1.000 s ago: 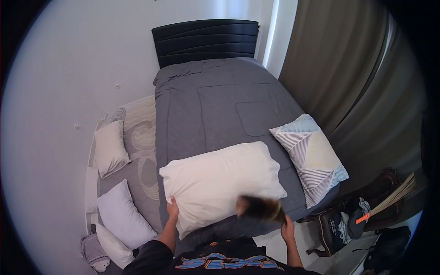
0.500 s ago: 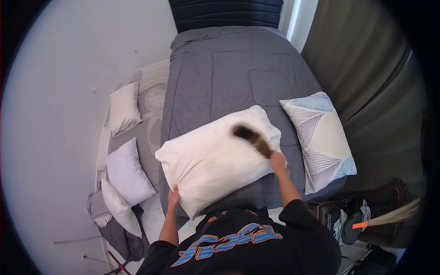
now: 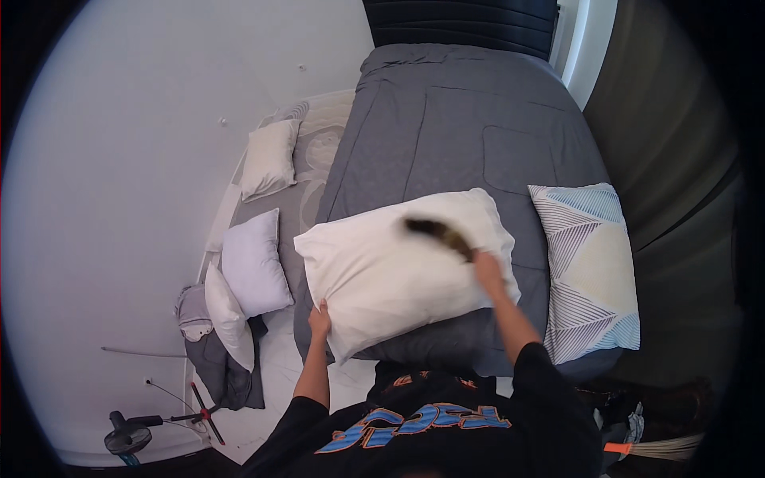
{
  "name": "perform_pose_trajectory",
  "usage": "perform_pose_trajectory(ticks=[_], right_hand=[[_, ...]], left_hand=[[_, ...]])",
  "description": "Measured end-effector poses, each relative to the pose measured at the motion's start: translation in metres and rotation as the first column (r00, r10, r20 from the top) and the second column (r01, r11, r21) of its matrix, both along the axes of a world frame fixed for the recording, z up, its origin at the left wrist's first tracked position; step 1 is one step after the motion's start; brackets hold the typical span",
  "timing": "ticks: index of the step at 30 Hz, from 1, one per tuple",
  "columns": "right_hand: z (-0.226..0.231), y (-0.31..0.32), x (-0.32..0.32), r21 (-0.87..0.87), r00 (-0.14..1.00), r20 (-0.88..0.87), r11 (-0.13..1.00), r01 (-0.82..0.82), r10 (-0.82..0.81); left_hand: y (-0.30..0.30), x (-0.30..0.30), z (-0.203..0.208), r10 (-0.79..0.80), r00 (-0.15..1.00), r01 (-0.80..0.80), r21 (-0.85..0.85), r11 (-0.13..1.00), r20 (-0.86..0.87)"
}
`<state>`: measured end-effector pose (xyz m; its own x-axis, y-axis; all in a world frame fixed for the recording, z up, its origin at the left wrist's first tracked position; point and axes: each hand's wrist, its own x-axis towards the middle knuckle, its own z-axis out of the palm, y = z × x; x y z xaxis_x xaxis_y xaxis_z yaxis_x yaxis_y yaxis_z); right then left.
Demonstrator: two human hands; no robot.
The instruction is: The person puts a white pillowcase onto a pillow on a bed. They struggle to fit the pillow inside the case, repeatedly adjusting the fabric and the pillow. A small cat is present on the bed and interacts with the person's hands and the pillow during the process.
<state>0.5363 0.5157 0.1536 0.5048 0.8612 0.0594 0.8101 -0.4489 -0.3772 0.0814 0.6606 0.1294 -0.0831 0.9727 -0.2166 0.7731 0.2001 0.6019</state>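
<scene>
A large white pillow [image 3: 390, 279] lies at a slant on the near end of a bed with a dark grey cover [image 3: 446, 127]. My left hand [image 3: 319, 320] grips the pillow's near left edge. In my right hand [image 3: 488, 272] is a hand brush [image 3: 453, 239] with a dark, blurred head, held by its handle end. The brush is over the upper right part of the pillow; motion blur hides whether its bristles touch the cloth.
A patterned pillow [image 3: 588, 271] lies at the bed's right edge. Left of the bed, several pale pillows [image 3: 256, 263] lie on a lower mattress [image 3: 307, 171]. A fan [image 3: 127, 434] stands lower left; broom bristles [image 3: 665, 448] show lower right beside dark furniture. Curtains [image 3: 661, 143] hang right.
My view has swung left, so the bed sits farther right and the fan has come into view. My left hand keeps its grip on the pillow, and the brush stays blurred over it.
</scene>
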Motion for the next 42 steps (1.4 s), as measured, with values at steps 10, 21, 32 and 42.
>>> perform_pose_trajectory(ticks=[10, 21, 32, 42], right_hand=[[0.047, 0.054, -0.132, -0.004, 0.923, -0.06, 0.924, -0.382, 0.381], [0.059, 0.001, 0.03, 0.08, 0.769, -0.16, 0.769, 0.635, -0.618], [0.013, -0.08, -0.113, -0.285, 0.519, -0.107, 0.527, 0.801, -0.848], [0.106, 0.123, -0.204, -0.304, 0.993, -0.037, 0.948, 0.095, -0.112]], left_hand=[[0.028, -0.031, -0.06, -0.033, 0.884, -0.004, 0.08, 0.997, 0.466], [0.123, 0.035, 0.028, 0.026, 0.966, -0.034, 0.028, 0.999, 0.257], [0.28, 0.091, -0.007, -0.29, 0.909, 0.19, 0.324, 0.927, 0.298], [0.269, 0.104, -0.057, -0.291, 0.858, 0.349, -0.064, 0.935, 0.422]])
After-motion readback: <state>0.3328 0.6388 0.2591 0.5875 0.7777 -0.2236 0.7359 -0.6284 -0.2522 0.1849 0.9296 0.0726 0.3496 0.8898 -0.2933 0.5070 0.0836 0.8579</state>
